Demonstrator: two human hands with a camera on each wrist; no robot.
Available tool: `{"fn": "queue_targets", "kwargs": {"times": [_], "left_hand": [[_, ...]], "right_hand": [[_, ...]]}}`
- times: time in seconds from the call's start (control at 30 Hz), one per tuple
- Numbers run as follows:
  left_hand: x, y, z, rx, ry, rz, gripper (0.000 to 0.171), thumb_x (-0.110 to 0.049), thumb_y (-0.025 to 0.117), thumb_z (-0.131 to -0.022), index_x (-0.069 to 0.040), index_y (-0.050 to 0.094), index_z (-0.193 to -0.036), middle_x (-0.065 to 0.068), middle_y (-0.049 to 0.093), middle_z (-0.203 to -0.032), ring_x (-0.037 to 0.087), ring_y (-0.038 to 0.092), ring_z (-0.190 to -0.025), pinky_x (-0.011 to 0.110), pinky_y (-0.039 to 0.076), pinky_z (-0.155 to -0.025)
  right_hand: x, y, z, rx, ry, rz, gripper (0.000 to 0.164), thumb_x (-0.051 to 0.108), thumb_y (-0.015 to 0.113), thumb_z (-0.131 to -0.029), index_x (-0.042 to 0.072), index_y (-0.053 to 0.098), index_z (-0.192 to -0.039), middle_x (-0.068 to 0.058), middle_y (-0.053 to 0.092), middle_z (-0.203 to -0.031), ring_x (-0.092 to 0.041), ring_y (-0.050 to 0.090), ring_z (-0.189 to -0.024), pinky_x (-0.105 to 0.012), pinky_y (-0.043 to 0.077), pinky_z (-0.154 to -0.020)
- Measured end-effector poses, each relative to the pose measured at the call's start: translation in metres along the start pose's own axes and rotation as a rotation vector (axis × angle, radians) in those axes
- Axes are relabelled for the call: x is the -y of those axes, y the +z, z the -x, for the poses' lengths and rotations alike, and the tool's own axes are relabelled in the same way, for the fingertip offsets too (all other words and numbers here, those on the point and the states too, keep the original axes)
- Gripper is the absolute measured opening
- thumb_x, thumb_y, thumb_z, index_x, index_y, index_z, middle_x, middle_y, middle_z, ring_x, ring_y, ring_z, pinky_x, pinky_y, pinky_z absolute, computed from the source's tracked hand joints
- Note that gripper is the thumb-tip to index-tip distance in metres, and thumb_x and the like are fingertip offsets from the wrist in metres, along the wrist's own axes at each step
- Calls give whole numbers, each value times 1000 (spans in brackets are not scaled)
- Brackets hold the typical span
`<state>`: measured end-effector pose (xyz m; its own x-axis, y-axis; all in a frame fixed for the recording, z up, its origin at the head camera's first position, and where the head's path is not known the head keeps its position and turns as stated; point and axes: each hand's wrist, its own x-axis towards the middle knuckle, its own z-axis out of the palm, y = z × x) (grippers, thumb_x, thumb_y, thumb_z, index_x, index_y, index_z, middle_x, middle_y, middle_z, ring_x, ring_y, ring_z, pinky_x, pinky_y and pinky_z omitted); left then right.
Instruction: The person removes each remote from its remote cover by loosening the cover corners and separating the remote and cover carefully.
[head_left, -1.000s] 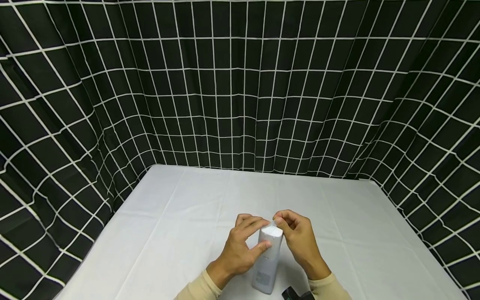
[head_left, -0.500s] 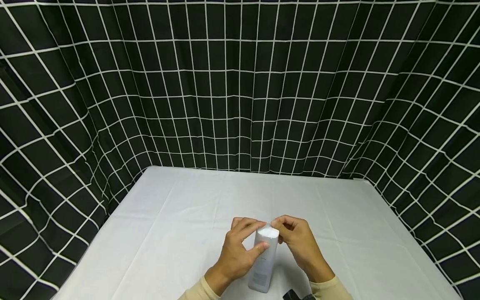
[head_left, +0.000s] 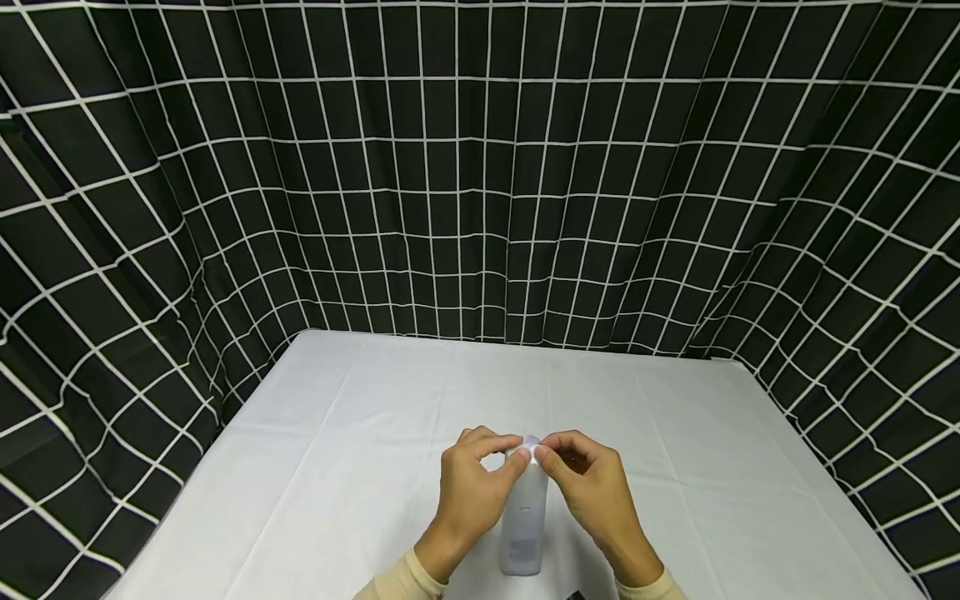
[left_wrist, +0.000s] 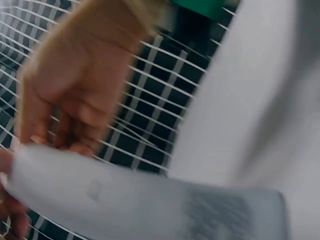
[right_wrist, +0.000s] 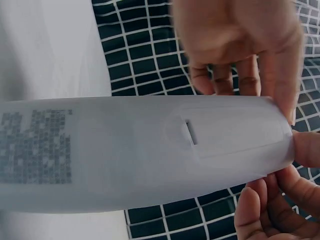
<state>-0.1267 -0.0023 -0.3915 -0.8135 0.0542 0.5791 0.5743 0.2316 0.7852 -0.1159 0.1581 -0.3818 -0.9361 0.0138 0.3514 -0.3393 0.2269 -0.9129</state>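
Between my hands stands a pale, slim casing that looks like a remote control (head_left: 525,529), its lower end at the white tablecloth. Seen in the right wrist view, the remote control (right_wrist: 120,155) has a slotted panel like a battery cover and a dark printed label. My left hand (head_left: 471,492) pinches its upper end with thumb and index finger. From the other side, my right hand (head_left: 597,492) grips the same end between thumb and index finger. The tips of both thumbs nearly meet there. A translucent bit shows at the top, too small to identify.
A white cloth (head_left: 360,467) covers the table. Black curtains (head_left: 480,167) with a white grid hang behind it and on both sides. A small black object (head_left: 576,596) shows at the bottom edge, beside the right forearm.
My left thumb has moved up from the side of the remote control to its upper end. My right fingertips have shifted inward beside it, and the casing's upper end has tilted away.
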Motion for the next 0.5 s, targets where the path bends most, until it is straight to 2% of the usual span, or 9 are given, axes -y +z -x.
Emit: {"fn": "queue_targets", "kwargs": {"times": [0.07, 0.13, 0.27, 0.37, 0.5], "left_hand": [[-6, 0, -4, -9, -29, -29, 5, -1, 73, -81, -4, 76, -84, -11, 62, -75, 12, 56, -79, 33, 47, -73], [-11, 0, -7, -11, -44, -67, 9, 3, 71, -81, -4, 75, -79, -10, 62, -72, 11, 56, -75, 32, 48, -71], [-15, 1, -11, -49, -80, -124, 11, 6, 68, -82, -2, 73, -77, -5, 63, -69, 10, 56, -66, 28, 48, -60], [-14, 1, -13, -77, -143, -102, 10, 6, 67, -83, -1, 72, -78, -3, 62, -64, 9, 55, -56, 25, 46, -50], [-10, -1, -14, -86, -226, -12, 11, 7, 65, -85, 1, 71, -78, -2, 58, -59, 10, 50, -48, 23, 42, -42]], "right_hand": [[0, 0, 0, -1, -13, -2, 13, 16, 71, -88, 3, 69, -90, -5, 66, -87, -21, 64, -81, -30, 52, -78], [0, 1, -1, 0, -20, -2, 12, 14, 71, -89, 3, 69, -90, -5, 66, -86, -21, 63, -79, -29, 52, -76], [0, 1, -2, 9, -31, -13, 11, 12, 70, -89, 1, 68, -89, -6, 65, -84, -20, 61, -74, -28, 51, -71], [-1, 2, -3, 16, -28, -30, 10, 9, 70, -89, -1, 68, -88, -8, 65, -83, -21, 61, -73, -28, 51, -70], [-1, 2, -4, 21, -10, -51, 8, 6, 69, -88, -2, 68, -89, -9, 66, -83, -21, 61, -74, -28, 51, -70]]}}
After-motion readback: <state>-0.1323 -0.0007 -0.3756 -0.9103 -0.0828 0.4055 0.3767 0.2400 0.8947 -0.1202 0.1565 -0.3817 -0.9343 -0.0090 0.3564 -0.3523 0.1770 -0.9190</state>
